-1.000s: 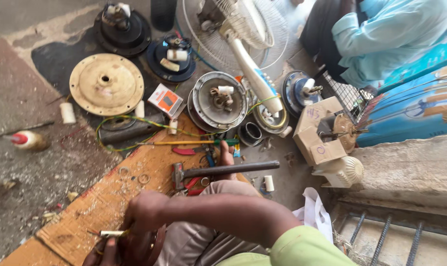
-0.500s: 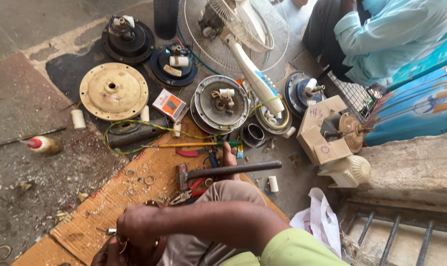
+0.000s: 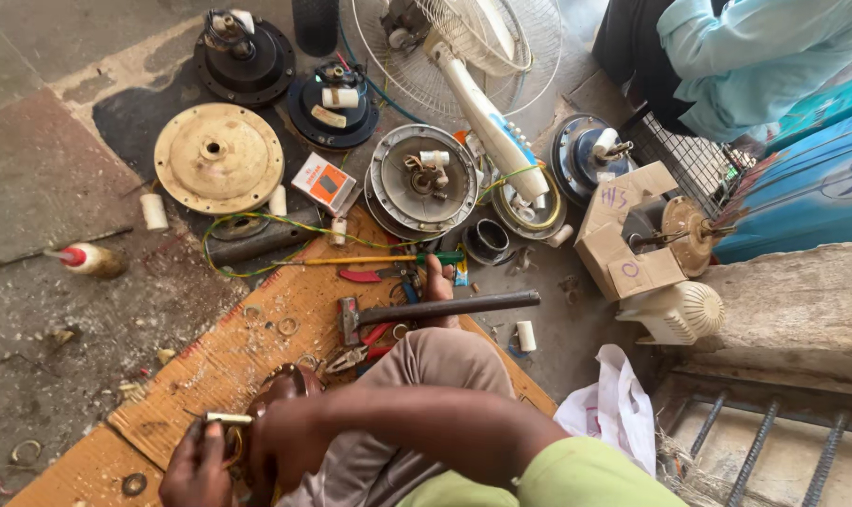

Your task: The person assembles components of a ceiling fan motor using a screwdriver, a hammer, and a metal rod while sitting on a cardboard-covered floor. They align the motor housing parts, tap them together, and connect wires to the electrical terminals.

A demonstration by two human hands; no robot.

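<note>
My left hand (image 3: 193, 467) and my right hand (image 3: 280, 439) meet at the lower left, over a sheet of brown cardboard (image 3: 257, 347). Between them sits a small pale metal pin (image 3: 227, 419), pinched in the left fingers. My right hand closes on a round brownish metal part (image 3: 293, 379); most of it is hidden by the fingers. My right forearm crosses over my bent knee (image 3: 435, 361). A hammer (image 3: 426, 310) lies just beyond the knee, beside red-handled pliers (image 3: 356, 357).
Fan motor housings (image 3: 424, 178), a cream round cover (image 3: 217, 155), a white pedestal fan (image 3: 473, 66), a small orange box (image 3: 323, 183) and a long yellow screwdriver (image 3: 370, 260) lie on the floor ahead. A cardboard box with a motor (image 3: 633, 239) stands right. Another person's blue sleeve (image 3: 755, 47) is at upper right.
My hands have stayed together on the small parts and sit a little further left in view. The camera has tilted, so the floor items appear lower in the frame.
</note>
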